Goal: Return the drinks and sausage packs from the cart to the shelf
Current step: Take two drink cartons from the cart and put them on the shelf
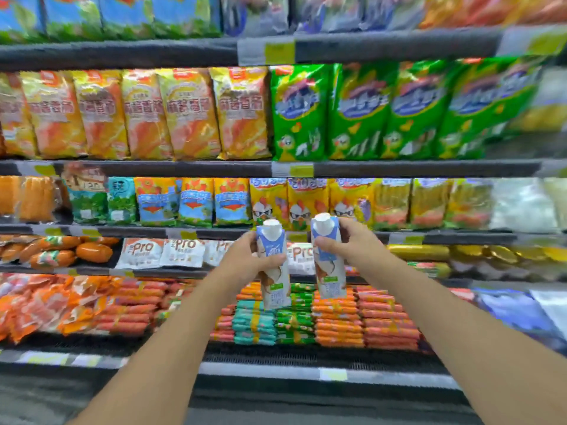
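I hold two white and blue drink cartons upright in front of a shelf full of sausage packs. My left hand [245, 260] grips the left drink carton [276, 283] around its upper half. My right hand [346, 243] grips the right drink carton [329, 271] just below its white cap. Both cartons hang side by side in the air, a little apart, level with the second shelf board [138, 232] from the bottom. The cart is out of view.
Orange sausage packs [190, 115] and green sausage packs [359, 111] fill the upper shelf. White "Pro" pouches [181, 253] lie behind the cartons. Stacked sausage sticks [337, 323] fill the bottom bin, with a black grille ledge [306, 357] in front.
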